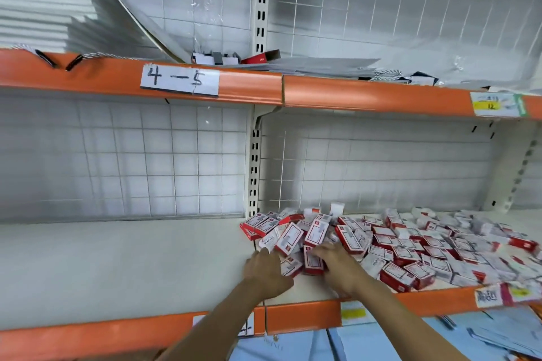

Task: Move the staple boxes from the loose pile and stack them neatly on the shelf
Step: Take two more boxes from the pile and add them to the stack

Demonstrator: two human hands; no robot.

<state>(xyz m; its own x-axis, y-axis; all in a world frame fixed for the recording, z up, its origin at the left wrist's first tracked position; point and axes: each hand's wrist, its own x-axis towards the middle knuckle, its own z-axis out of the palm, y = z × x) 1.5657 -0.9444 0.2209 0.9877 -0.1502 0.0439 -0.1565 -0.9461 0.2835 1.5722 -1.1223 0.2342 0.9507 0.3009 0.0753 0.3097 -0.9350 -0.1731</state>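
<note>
Two bare hands reach into the near edge of a loose pile of red-and-white staple boxes (410,246) that sprawls over the right half of a white shelf (117,267) with an orange front lip. The left hand (265,271) lies knuckles up, its fingers stretched forward and only slightly bent, their tips touching a white box printed "STAPLES" (269,240) at the pile's left fringe; its thumb sits beside another box (290,267) lying flat at the shelf front. The right hand (337,265) is just beside it, fingers curled over the top of an upright red box (312,262), with the thumb hidden, so whether it truly grasps the box cannot be told. Left of the pile the shelf surface is bare white. Above, an orange shelf rail carries a handwritten paper label "4-5" (179,80).
</note>
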